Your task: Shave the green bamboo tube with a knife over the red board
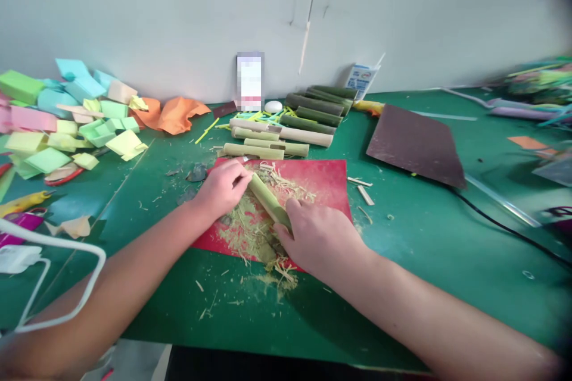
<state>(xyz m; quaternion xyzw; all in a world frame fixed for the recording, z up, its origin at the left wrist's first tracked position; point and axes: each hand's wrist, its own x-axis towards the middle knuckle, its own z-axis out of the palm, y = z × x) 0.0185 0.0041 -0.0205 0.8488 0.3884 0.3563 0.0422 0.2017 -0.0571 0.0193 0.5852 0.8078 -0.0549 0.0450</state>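
A pale green bamboo tube (pixel 268 199) lies at a slant over a red sheet (pixel 328 175). My left hand (pixel 226 186) is closed at its far end, fingers bent together against it. A small pale glint shows above those fingers, too small to name. Around the near end wraps my right hand (pixel 319 231), its thumb on the left side of the tube. Bamboo shavings (pixel 243 226) and dust cover much of the sheet beneath and spill past its front edge onto the green table (pixel 402 238).
Scraped bamboo pieces (pixel 268 150) and dark green ones (pixel 313 104) lie behind the sheet. A phone (pixel 250 80) and a drink carton (pixel 361 78) stand by the wall. Folded papers (pixel 84 95) pile up left, near a white cable (pixel 96 262). A brown board (pixel 415 140) lies right.
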